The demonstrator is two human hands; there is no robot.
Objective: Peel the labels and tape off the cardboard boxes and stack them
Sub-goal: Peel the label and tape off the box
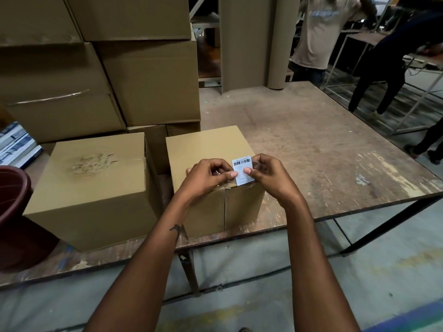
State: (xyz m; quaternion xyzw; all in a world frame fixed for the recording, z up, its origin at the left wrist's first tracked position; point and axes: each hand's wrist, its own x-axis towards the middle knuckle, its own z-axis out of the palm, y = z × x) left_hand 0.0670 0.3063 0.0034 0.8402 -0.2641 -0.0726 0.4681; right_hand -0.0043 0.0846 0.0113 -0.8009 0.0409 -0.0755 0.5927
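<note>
A big stack of boxes (124, 68) fills the upper left of the frame. The table (323, 149) is worn wood. A small box (206, 149) sits in the middle, near the front edge. Just above its near top edge is the white label (243, 170). It stands upright, long side up and down, barcode at the top. The left hand (206, 174) pinches its left edge. The right hand (268, 174) pinches its right edge. Both hands are equally close. The label looks mostly lifted off.
</note>
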